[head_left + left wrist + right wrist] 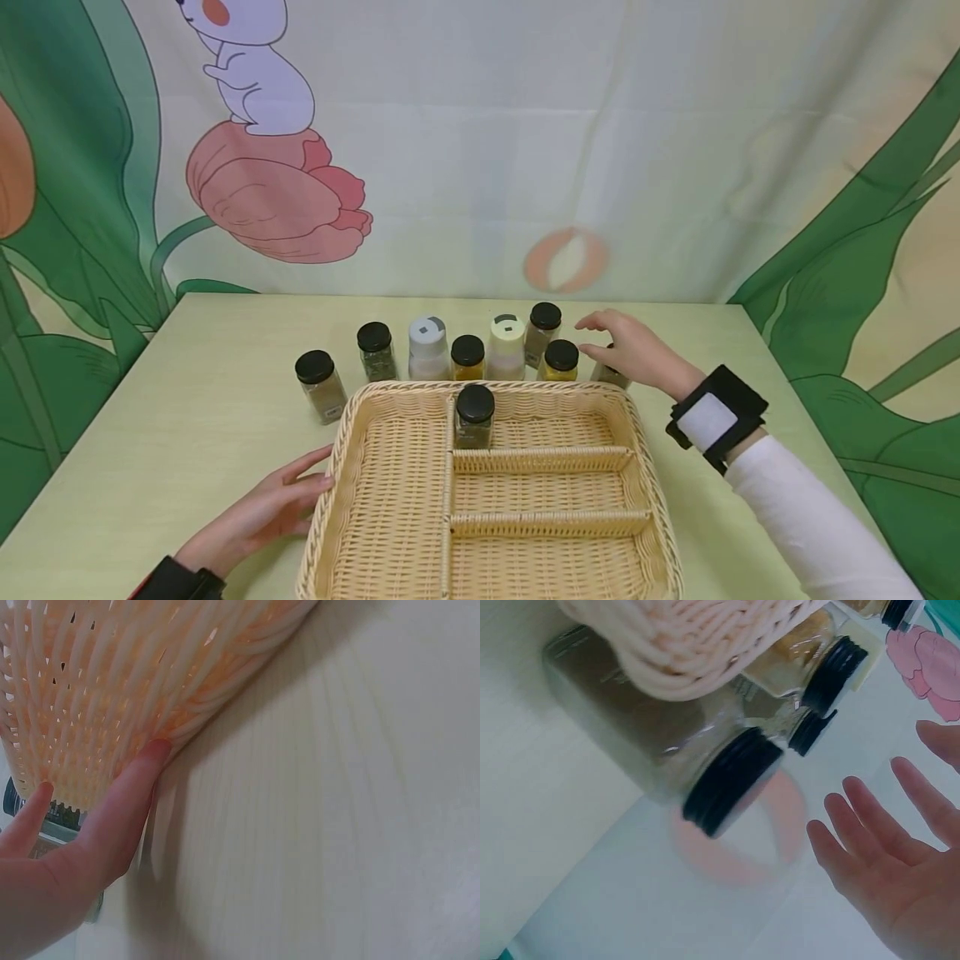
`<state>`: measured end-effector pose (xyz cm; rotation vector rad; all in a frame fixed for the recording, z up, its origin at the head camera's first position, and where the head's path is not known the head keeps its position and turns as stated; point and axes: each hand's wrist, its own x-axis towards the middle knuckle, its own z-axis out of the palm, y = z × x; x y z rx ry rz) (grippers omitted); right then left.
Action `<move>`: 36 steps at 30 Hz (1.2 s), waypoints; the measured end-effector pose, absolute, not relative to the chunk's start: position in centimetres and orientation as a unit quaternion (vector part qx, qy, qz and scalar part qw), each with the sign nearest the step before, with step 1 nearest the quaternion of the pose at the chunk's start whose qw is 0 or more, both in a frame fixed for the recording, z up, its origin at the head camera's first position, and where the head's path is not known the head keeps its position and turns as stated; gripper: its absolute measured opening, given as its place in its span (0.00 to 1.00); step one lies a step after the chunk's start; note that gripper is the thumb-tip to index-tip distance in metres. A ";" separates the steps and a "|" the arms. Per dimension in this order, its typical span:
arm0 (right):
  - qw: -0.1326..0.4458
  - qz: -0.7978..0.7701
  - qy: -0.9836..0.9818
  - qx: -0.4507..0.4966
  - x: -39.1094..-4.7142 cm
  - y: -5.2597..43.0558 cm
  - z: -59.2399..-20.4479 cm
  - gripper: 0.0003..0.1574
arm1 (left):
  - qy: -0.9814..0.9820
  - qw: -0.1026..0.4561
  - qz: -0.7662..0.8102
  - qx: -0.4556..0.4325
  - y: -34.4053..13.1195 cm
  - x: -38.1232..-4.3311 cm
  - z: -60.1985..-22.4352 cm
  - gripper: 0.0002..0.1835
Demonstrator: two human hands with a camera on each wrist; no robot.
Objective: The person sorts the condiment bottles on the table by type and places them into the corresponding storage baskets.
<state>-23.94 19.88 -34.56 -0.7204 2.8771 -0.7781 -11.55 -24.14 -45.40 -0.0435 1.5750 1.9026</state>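
Pale tabletop (225, 392): relaxed left hand (266, 510) touches tan wicker basket (397, 492); spread right hand (636, 348) should squarely encircle nearby black-lidded clear jar (649, 742).

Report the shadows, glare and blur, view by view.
Head: soft, fairly even light, with the weave of the basket reading clearly; left wrist: a soft shadow on the table beside the left hand; right wrist: a hazy picture, small glints on the foremost jar, its lettering too soft to read.

Pale wicker basket (487, 492), four compartments, black-lidded jar (656, 742) (brownish contents) — upright, just behind the basket's far right corner
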 end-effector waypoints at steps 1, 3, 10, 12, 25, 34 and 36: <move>0.037 -0.253 0.939 -0.232 -24.0 20.1 -34.7 0.22 | 0.602 0.329 0.728 -0.017 -24.1 -11.6 -45.4 0.41; 0.035 -0.250 0.940 -0.228 -24.0 20.6 -35.0 0.22 | 0.602 0.329 0.728 -0.018 -24.1 -11.6 -45.4 0.41; 0.024 -0.239 0.945 -0.223 -24.2 21.8 -35.8 0.21 | 0.608 0.327 0.723 -0.017 -24.1 -11.7 -45.3 0.41; 0.027 -0.237 0.946 -0.220 -24.2 22.0 -36.0 0.21 | 0.607 0.327 0.724 -0.019 -24.1 -11.6 -45.3 0.41; 0.042 -0.236 0.950 -0.201 -24.2 23.2 -37.4 0.27 | 0.607 0.326 0.724 -0.022 -24.1 -11.5 -45.4 0.41; 0.041 -0.245 0.949 -0.195 -24.3 23.6 -38.0 0.28 | 0.612 0.326 0.721 -0.023 -24.1 -11.5 -45.3 0.40; 0.044 -0.246 0.949 -0.194 -24.3 23.7 -38.1 0.29 | 0.613 0.326 0.719 -0.022 -24.1 -11.5 -45.3 0.40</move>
